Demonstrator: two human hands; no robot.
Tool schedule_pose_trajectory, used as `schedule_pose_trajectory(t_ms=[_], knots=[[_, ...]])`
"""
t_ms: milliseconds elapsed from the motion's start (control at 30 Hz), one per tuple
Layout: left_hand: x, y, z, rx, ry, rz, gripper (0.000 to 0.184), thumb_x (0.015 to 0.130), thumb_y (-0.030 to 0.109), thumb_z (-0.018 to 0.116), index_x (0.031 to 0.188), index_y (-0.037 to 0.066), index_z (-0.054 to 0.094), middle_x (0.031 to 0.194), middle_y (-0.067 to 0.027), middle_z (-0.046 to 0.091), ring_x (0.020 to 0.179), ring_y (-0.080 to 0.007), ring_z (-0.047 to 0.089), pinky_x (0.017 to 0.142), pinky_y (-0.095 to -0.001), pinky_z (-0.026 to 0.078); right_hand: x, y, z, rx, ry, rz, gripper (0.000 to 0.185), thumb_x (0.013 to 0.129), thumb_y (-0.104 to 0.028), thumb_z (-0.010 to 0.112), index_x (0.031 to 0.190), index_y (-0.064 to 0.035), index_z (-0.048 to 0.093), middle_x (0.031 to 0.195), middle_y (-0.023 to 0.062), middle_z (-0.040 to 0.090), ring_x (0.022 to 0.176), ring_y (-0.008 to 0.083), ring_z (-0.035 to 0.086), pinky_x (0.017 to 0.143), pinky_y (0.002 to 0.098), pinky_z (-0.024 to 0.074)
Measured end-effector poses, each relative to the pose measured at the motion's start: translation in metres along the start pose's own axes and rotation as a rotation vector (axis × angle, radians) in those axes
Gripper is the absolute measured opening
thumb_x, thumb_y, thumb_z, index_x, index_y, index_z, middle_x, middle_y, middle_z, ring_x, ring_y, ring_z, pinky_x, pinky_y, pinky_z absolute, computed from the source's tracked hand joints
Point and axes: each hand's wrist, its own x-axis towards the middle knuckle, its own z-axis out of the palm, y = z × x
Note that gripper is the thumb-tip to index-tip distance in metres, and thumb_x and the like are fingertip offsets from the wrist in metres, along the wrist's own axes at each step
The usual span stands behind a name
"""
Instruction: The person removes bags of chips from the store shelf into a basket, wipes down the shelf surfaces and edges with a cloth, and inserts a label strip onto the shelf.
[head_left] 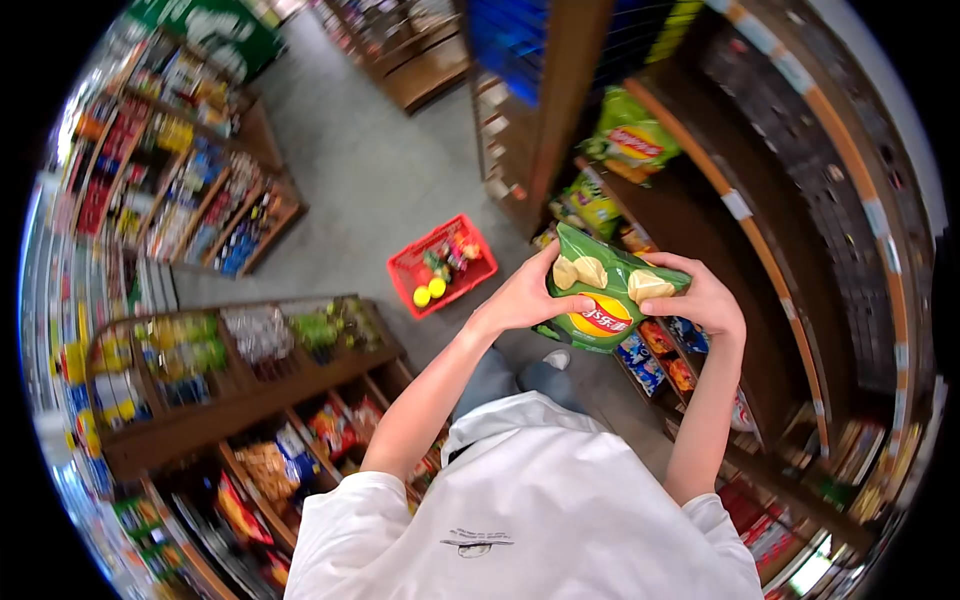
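Observation:
A green bag of potato chips (612, 285) with a red and yellow label is held in front of my chest between both hands. My left hand (532, 290) grips its left side, thumb across the front. On the opposite side, my right hand (703, 297) has its fingers along the top corner and its thumb on the front. The fingers behind the bag are hidden. Beyond it, on the shelf unit at the right, more green chip bags (632, 138) stand upright.
A red shopping basket (403, 283) with two yellow items and other packets sits on the grey floor (370, 170). A snack shelf (200, 428) runs along the lower left. Brown shelves (740, 270) rise close on my right. Another stocked display (190, 170) stands at the upper left.

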Motion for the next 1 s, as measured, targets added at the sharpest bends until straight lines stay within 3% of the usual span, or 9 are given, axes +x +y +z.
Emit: schedule_pose_trajectory(t_ms=[67, 233, 333, 433, 467, 500, 700, 833, 1000], knots=[[-0.025, -0.009, -0.012, 0.003, 0.071, -0.025, 0.066, 0.075, 0.016, 0.083, 0.129, -0.001, 0.047, 0.118, -0.0108, 0.063, 0.109, -0.0158, 0.058, 0.096, -0.0325, 0.047, 0.023, -0.003, 0.011, -0.058, -0.147, 0.028, 0.061, 0.069, -0.013, 0.086, 0.122, 0.0024, 0.059, 0.104, 0.007, 0.068, 0.097, 0.0129, 0.061, 0.087, 0.0281, 0.0507], [-0.073, -0.015, -0.038, 0.056, 0.206, -0.049, 0.058, 0.075, 0.012, 0.083, 0.122, 0.0, 0.052, 0.113, -0.0084, 0.064, 0.107, -0.0133, 0.058, 0.094, -0.0314, 0.048, 0.07, -0.004, 0.055, -0.163, -0.389, 0.002, 0.075, 0.067, -0.017, 0.087, 0.131, 0.0018, 0.052, 0.117, 0.0121, 0.063, 0.109, 0.0207, 0.058, 0.097, 0.0344, 0.0452], [-0.09, -0.02, -0.052, 0.152, 0.244, -0.068, 0.054, 0.075, 0.012, 0.082, 0.119, 0.0, 0.054, 0.108, -0.0093, 0.066, 0.103, -0.0117, 0.059, 0.09, -0.0309, 0.049, 0.09, -0.011, 0.092, -0.427, -0.407, 0.061, 0.087, 0.059, -0.021, 0.09, 0.134, -0.001, 0.051, 0.117, 0.0128, 0.063, 0.109, 0.0212, 0.058, 0.097, 0.0334, 0.0445], [-0.102, -0.035, -0.065, 0.224, 0.3, -0.016, 0.057, 0.072, 0.011, 0.081, 0.121, -0.001, 0.054, 0.106, -0.0141, 0.068, 0.099, -0.02, 0.065, 0.087, -0.0332, 0.051, 0.109, -0.006, 0.123, -0.467, -0.477, 0.088, 0.091, 0.055, -0.023, 0.09, 0.134, -0.0026, 0.051, 0.115, 0.0141, 0.065, 0.105, 0.0206, 0.061, 0.095, 0.0321, 0.046], [-0.105, -0.036, -0.071, 0.265, 0.29, -0.02, 0.059, 0.071, 0.011, 0.081, 0.122, -0.002, 0.054, 0.107, -0.0156, 0.068, 0.099, -0.0239, 0.066, 0.086, -0.0343, 0.051, 0.111, -0.008, 0.134, -0.536, -0.467, 0.186, 0.09, 0.054, -0.023, 0.09, 0.133, -0.0024, 0.051, 0.113, 0.0136, 0.065, 0.101, 0.021, 0.063, 0.093, 0.0319, 0.0474], [-0.108, -0.038, -0.078, 0.232, 0.267, -0.067, 0.065, 0.069, 0.014, 0.08, 0.127, 0.001, 0.053, 0.111, -0.0201, 0.066, 0.102, -0.0346, 0.064, 0.089, -0.0386, 0.051, 0.113, -0.009, 0.144, -0.596, -0.438, 0.191, 0.089, 0.055, -0.024, 0.09, 0.133, -0.0022, 0.052, 0.112, 0.0135, 0.066, 0.1, 0.0213, 0.063, 0.092, 0.032, 0.0479], [-0.117, -0.057, -0.119, 0.21, 0.239, -0.011, 0.065, 0.069, 0.01, 0.079, 0.127, 0.001, 0.053, 0.11, -0.0179, 0.066, 0.102, -0.0301, 0.065, 0.089, -0.0372, 0.051, 0.129, 0.017, 0.185, -0.547, -0.274, 0.232, 0.072, 0.064, -0.018, 0.083, 0.129, -0.0028, 0.054, 0.109, 0.0138, 0.068, 0.099, 0.0211, 0.065, 0.09, 0.0333, 0.049], [-0.12, -0.068, -0.143, 0.264, 0.242, -0.019, 0.069, 0.067, 0.014, 0.081, 0.129, 0.003, 0.051, 0.114, -0.0177, 0.063, 0.107, -0.0306, 0.061, 0.094, -0.0377, 0.048, 0.141, 0.011, 0.21, -0.604, -0.221, 0.221, 0.065, 0.068, -0.021, 0.082, 0.125, -0.0017, 0.058, 0.105, 0.0142, 0.069, 0.095, 0.021, 0.066, 0.086, 0.0337, 0.0501], [-0.121, -0.078, -0.167, 0.308, 0.467, -0.036, 0.075, 0.075, 0.032, 0.08, 0.133, 0.001, 0.046, 0.129, -0.0203, 0.05, 0.12, -0.0311, 0.051, 0.099, -0.0382, 0.043, 0.164, 0.003, 0.223, -0.447, -0.077, 0.282, 0.051, 0.074, -0.022, 0.079, 0.117, -0.0009, 0.063, 0.1, 0.0116, 0.071, 0.091, 0.0185, 0.067, 0.084, 0.0324, 0.0506]])
